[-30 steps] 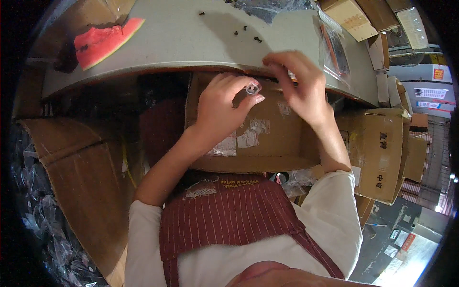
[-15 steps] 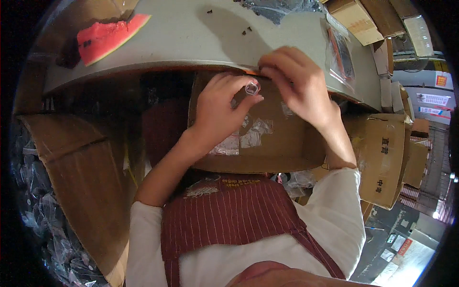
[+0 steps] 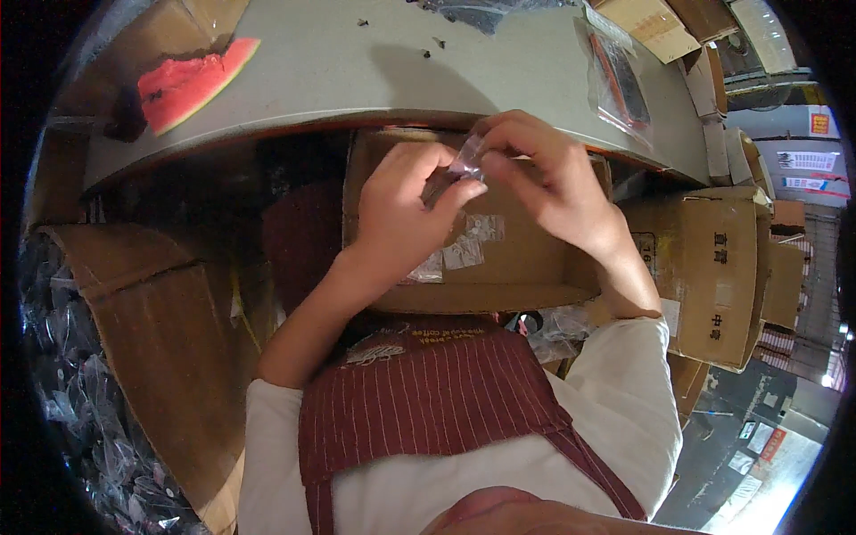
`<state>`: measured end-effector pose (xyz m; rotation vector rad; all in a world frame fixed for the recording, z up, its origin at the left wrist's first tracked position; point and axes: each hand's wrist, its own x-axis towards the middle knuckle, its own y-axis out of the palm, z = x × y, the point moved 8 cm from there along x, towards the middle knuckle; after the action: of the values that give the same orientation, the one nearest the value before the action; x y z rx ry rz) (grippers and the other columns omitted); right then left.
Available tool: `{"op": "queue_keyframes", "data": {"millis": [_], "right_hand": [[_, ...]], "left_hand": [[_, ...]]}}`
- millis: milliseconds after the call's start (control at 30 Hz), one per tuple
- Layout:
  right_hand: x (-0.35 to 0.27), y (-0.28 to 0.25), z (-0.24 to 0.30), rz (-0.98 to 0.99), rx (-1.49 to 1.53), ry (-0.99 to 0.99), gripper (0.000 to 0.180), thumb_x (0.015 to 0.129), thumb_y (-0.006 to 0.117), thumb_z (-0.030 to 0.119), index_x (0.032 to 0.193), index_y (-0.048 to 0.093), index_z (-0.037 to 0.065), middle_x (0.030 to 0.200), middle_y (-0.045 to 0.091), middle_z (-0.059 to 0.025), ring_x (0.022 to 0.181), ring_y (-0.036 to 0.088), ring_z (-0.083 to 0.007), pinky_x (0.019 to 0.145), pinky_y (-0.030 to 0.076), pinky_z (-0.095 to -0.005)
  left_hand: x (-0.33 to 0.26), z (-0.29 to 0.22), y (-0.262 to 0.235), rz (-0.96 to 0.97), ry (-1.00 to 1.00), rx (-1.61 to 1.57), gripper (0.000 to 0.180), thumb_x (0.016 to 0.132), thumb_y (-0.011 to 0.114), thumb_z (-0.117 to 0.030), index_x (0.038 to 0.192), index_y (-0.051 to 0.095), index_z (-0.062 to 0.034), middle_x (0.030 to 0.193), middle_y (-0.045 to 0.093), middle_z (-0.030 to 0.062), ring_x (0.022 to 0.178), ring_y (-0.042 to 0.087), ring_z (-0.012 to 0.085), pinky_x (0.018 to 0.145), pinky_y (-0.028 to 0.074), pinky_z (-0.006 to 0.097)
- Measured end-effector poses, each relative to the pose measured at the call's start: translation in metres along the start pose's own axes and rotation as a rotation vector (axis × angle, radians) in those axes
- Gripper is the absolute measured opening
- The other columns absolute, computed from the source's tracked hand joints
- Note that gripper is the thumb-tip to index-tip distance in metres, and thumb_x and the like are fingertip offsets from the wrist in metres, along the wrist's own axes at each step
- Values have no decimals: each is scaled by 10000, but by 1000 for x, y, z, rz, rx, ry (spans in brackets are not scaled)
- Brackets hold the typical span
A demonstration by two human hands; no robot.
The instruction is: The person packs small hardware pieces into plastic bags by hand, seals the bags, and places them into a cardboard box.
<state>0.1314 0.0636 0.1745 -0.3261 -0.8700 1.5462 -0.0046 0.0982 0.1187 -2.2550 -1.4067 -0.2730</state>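
Fingers (image 3: 435, 155) of the left hand (image 3: 392, 205): nearly closed, thumb and index in a pinch on the lower part of a small clear bag (image 3: 467, 159). On the right hand (image 3: 562, 183): curled, tips close together at the bag's upper edge; can't tell if gripping or just touching. To do this well: pinch light, brace the left, move only the right, pull along the edge to avoid crumpling thin plastic. Contents too blurred to make out. Bag's spot: between both sets of fingertips, over the open cardboard box (image 3: 481, 297). In there: small clear packets (image 3: 464, 253), apart from both hands. Past that: grey table (image 3: 303, 62), with dark bits (image 3: 427, 54) and, far left, a watermelon slice (image 3: 192, 89).
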Motion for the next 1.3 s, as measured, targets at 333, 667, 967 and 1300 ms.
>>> {"op": "queue_keyframes", "data": {"millis": [333,667,967,1300], "right_hand": [[-9,-21,0,-23,513,249,119,997,603,61,1015,645,-49,857,672,-56,736,646,-97,677,559,-257],[-15,-14,13,55,611,315,122,992,618,63,1016,649,-53,843,674,-57,723,648,-94,671,564,-260],[-6,5,1,192,551,335,204,987,619,68,1158,547,-17,833,660,-51,717,628,-81,648,530,-242],[17,18,-3,300,480,311,105,988,623,87,1041,585,5,815,630,-26,703,603,-64,624,506,-232]], "left_hand": [[-8,-5,-8,256,-425,-704,211,946,616,-78,1101,699,38,1036,732,126,906,716,209,771,536,303],[17,-14,-9,246,-342,-708,126,983,624,-102,961,679,9,851,669,12,749,580,59,646,466,222],[28,-20,-6,256,-139,-521,134,926,624,-57,815,612,16,709,561,-29,677,472,23,603,382,218],[38,-13,-25,177,-118,-289,158,898,618,-34,751,583,13,642,495,-36,612,412,12,520,335,225]]}}
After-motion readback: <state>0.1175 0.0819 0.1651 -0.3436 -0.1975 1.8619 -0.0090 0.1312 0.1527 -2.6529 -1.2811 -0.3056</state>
